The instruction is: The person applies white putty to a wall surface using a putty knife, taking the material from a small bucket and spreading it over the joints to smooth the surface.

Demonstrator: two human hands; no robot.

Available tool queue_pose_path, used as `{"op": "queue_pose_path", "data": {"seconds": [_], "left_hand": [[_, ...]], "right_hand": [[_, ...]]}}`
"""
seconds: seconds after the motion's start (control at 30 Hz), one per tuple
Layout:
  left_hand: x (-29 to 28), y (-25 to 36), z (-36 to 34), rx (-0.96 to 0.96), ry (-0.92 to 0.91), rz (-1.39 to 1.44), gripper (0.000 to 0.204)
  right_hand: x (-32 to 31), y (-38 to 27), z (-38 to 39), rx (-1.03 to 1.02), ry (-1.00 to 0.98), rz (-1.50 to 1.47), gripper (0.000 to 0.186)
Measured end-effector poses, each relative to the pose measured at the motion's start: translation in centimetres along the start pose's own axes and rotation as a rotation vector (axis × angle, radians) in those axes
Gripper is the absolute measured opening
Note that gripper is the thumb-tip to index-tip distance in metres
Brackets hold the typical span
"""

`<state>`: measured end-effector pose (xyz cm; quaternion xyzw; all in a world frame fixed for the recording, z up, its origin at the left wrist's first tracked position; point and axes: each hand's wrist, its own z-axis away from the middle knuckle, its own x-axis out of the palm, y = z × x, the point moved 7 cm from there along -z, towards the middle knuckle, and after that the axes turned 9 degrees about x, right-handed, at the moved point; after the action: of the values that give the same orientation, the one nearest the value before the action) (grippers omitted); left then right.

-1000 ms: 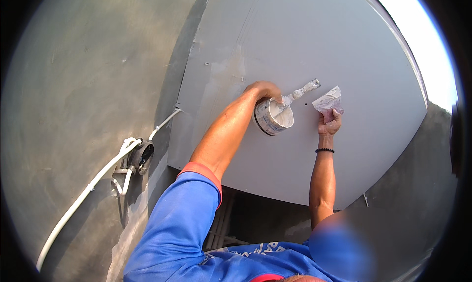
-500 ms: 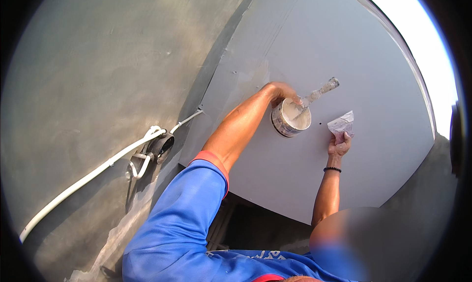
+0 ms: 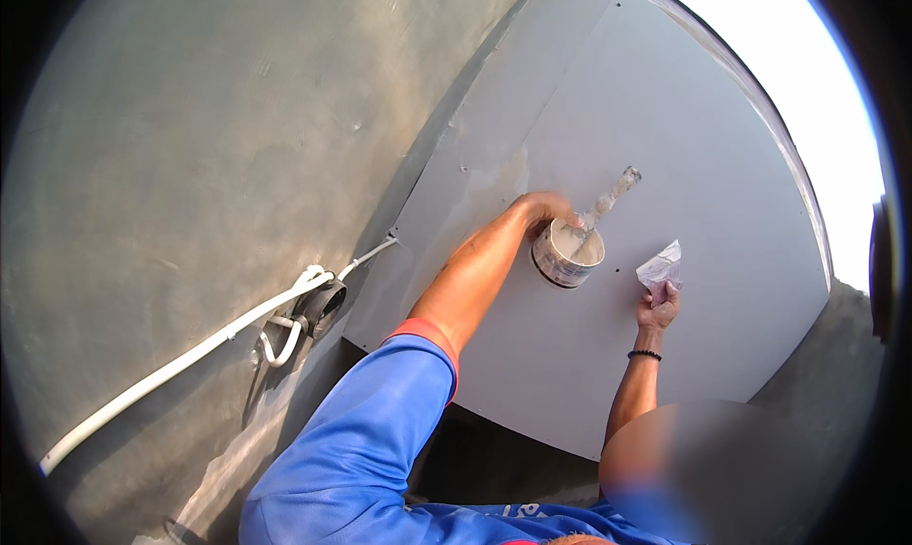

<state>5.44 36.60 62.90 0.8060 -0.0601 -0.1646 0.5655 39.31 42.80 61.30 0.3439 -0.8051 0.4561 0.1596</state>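
My left hand (image 3: 546, 210) grips a small round bucket (image 3: 568, 271) of pale compound, its thumb resting at a putty-smeared knife (image 3: 617, 189) that slants up out of the bucket. To the right, my right hand (image 3: 656, 305) is closed on a flat pinkish spreader (image 3: 659, 265) smeared with white paste. Both are held over a large grey board (image 3: 741, 222), which has seams, screw spots, a pale patch and a small dark hole between bucket and spreader.
At left is a grey plastered wall (image 3: 190, 165) with white conduits (image 3: 142, 402) running to a dark round fitting (image 3: 321, 307) beside the board's edge. Bright white light fills the upper right. Below the board is a dark recess (image 3: 475, 459).
The view has shifted, with conduit and board edge now farther right. The bucket and spreader appear lower and more rightward, the spreader moving most. Both hands keep their grip.
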Motion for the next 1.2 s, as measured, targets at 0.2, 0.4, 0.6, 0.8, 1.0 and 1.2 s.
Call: {"op": "queue_pose_path", "data": {"seconds": [0.2,0.4,0.6,0.8,1.0,1.2], "left_hand": [[-0.4,-0.3,0.5,-0.009,0.026,-0.020,0.058],[-0.5,-0.8,-0.6,-0.034,0.019,0.011,0.062],[0.1,-0.5,-0.5,-0.031,-0.031,0.067,0.060],[0.1,-0.3,-0.9,-0.032,0.021,-0.001,0.057],[0.0,0.6,0.6,0.022,0.004,-0.041,0.060],[0.0,0.6,0.7,0.028,-0.009,-0.045,0.059]], "right_hand": [[17.5,-3.9,1.5,-0.102,-0.239,0.326,0.011],[37.4,-2.8,-1.4,-0.023,-0.527,0.814,0.011],[47.7,-0.5,-6.5,-0.085,-0.512,1.071,0.020],[55.0,-0.7,-7.6,-1.038,-0.395,1.733,0.029],[56.9,3.8,-6.0,-1.679,-0.051,1.853,0.033],[56.5,7.6,-7.5,-1.613,-0.017,2.077,0.027]]}}
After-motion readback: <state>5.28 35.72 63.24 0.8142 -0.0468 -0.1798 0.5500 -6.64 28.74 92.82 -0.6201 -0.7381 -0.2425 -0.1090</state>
